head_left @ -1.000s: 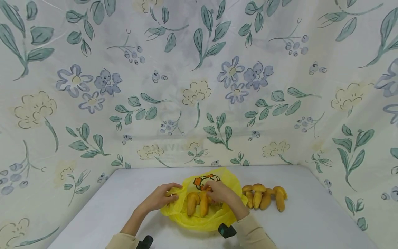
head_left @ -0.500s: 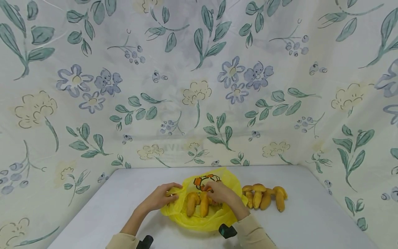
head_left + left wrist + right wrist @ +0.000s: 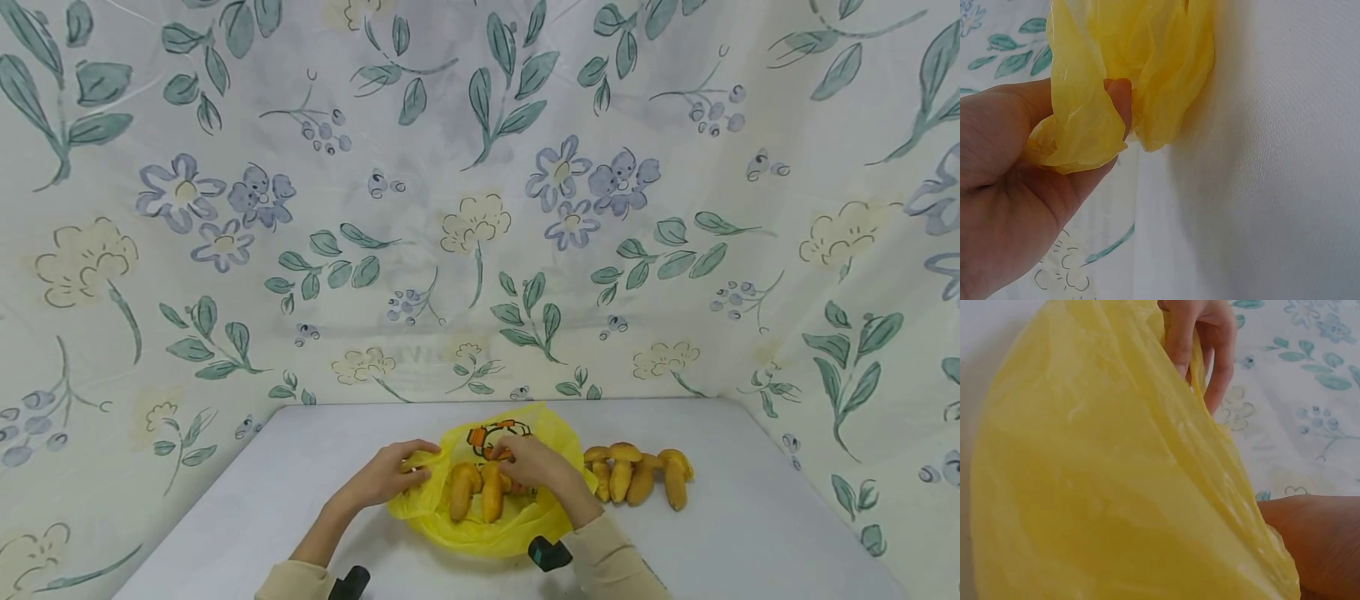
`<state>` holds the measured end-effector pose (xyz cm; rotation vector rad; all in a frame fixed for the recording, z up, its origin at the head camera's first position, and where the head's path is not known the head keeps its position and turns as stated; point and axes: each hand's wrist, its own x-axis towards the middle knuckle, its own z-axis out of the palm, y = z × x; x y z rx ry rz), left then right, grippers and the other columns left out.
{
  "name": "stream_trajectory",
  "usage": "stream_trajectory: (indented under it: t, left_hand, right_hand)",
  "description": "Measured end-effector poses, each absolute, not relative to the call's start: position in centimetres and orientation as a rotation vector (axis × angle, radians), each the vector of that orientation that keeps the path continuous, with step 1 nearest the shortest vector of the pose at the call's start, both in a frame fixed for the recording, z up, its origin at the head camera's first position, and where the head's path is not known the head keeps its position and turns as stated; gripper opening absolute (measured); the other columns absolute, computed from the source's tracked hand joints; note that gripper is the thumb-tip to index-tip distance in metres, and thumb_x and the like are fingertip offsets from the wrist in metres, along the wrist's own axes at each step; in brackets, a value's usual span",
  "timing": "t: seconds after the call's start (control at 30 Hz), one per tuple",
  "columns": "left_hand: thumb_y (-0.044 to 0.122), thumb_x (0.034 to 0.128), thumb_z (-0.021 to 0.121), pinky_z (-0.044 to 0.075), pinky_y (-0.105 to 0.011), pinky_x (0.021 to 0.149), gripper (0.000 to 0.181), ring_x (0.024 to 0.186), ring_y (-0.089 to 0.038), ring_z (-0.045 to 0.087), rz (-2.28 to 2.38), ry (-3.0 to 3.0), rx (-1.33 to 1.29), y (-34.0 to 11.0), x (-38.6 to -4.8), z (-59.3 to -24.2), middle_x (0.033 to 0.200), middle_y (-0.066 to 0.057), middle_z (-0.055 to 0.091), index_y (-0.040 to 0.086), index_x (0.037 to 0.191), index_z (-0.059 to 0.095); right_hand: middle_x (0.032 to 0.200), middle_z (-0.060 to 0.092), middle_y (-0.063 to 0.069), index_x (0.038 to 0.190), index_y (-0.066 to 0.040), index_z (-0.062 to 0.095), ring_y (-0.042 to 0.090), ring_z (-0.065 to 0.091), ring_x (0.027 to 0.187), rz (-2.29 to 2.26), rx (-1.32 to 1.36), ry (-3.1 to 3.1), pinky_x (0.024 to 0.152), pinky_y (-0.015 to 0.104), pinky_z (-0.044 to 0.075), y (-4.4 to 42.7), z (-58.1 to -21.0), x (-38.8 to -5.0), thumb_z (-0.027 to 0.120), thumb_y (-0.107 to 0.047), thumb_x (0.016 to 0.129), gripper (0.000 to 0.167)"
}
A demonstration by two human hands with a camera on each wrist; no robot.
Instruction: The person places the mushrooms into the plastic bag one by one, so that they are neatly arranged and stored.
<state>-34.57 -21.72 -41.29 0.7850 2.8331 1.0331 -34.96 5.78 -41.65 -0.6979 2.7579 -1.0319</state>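
Observation:
A thin yellow plastic bag (image 3: 442,535) with an orange-and-black print lies on its side, mouth facing me. My left hand (image 3: 392,473) pinches the left edge of its mouth; in the left wrist view, thumb and fingers (image 3: 1121,100) grip the crumpled film. Two mushrooms show plainly inside, a left mushroom (image 3: 462,498) and a right mushroom (image 3: 492,500), both with thick yellow-brown stems. My right hand (image 3: 534,463) reaches into the mouth, its curled fingers at the right mushroom's cap; the thumb is hidden. In the right wrist view, the bag covers my right hand's fingers.
To the right of the bag, several more mushrooms (image 3: 622,472) lie side by side on the white table (image 3: 750,533). A floral cloth (image 3: 480,250) hangs behind the table and at both sides. Black wrist cameras (image 3: 547,554) sit below the hands.
Almost nothing differs. Both hands and the bag keep their places, and the mushrooms outside the bag lie as before.

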Motion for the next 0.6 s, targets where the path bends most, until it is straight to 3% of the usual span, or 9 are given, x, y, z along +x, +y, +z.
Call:
stream_trajectory:
  t: [0.37,0.6]
  left_hand:
    - [0.016,0.0947,0.064,0.044,-0.059,0.103,0.032,0.122,-0.036,0.055,1.03,2.826,0.803,-21.69,-34.37,-41.12,0.135,-0.019,0.059,0.008,0.126,0.062]
    - [0.014,0.0944,0.064,0.043,-0.061,0.104,0.032,0.124,-0.038,0.054,1.042,2.827,0.787,-21.63,-34.43,-41.16,0.135,-0.019,0.059,0.008,0.125,0.063]
  right_hand:
    - [0.091,0.067,0.002,0.113,-0.011,0.064,0.017,0.061,0.062,-0.98,-0.678,2.762,0.056,0.025,0.049,5.86,-41.28,-34.94,0.061,-0.017,0.097,0.017]
    - [0.107,0.069,0.007,0.114,-0.008,0.065,0.013,0.06,0.072,-0.871,-0.734,2.848,0.063,0.024,0.05,6.61,-40.89,-34.69,0.063,-0.017,0.095,0.02]
